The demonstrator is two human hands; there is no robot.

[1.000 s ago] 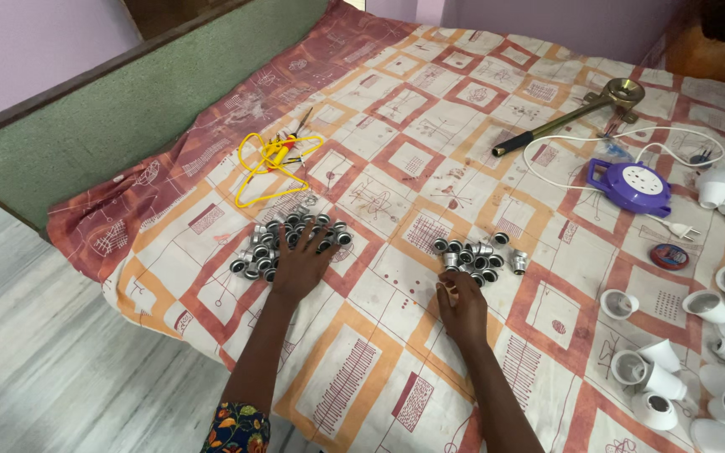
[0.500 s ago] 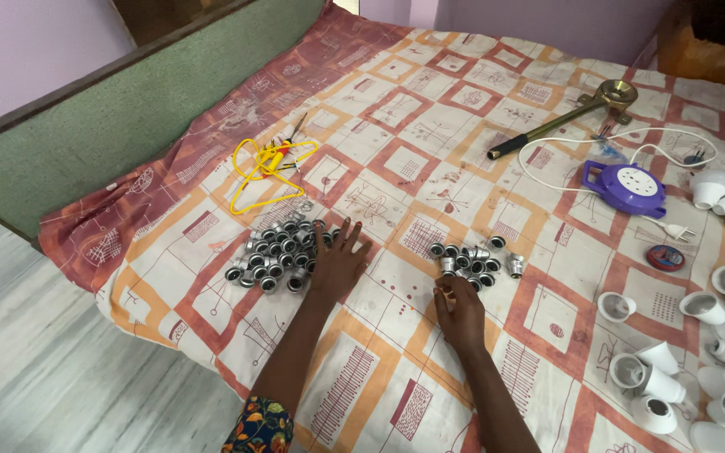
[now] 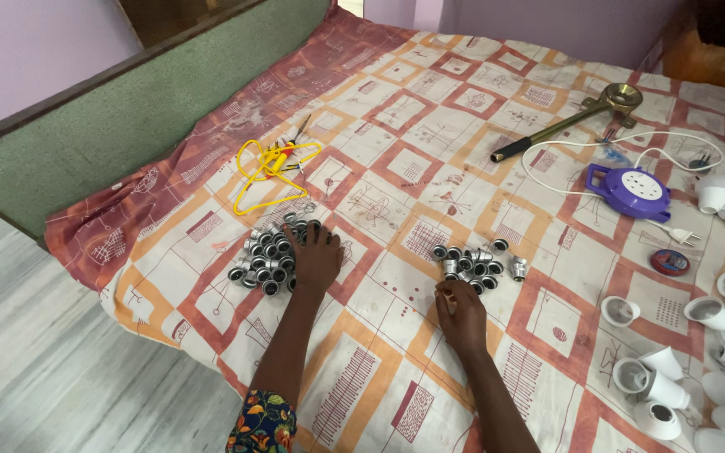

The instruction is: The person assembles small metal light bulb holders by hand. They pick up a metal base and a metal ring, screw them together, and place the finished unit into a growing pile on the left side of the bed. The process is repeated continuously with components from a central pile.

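1. The left hand lies palm down on the bed, its fingers spread wide over the right edge of the larger pile of small metal caps. It holds nothing; the caps lie under and just left of the fingertips.
2. The right hand rests at the near edge of the smaller pile of metal caps. Its fingers are curled narrow and seem to pinch one cap, though the cap is mostly hidden, so I cannot tell for sure.
3. Judged from this, the step in hand is sorting or gathering caps into two heaps on the patterned bedsheet.
4. The next move likely calls for a light sweep by the left fingers to keep loose caps together, and a clean pick by the right fingers without scattering the small heap beyond them.
5. Well beyond the fingers lie a yellow wire coil, a purple extension reel and a long-handled brass tool. White bulb housings sit far right of the right hand.
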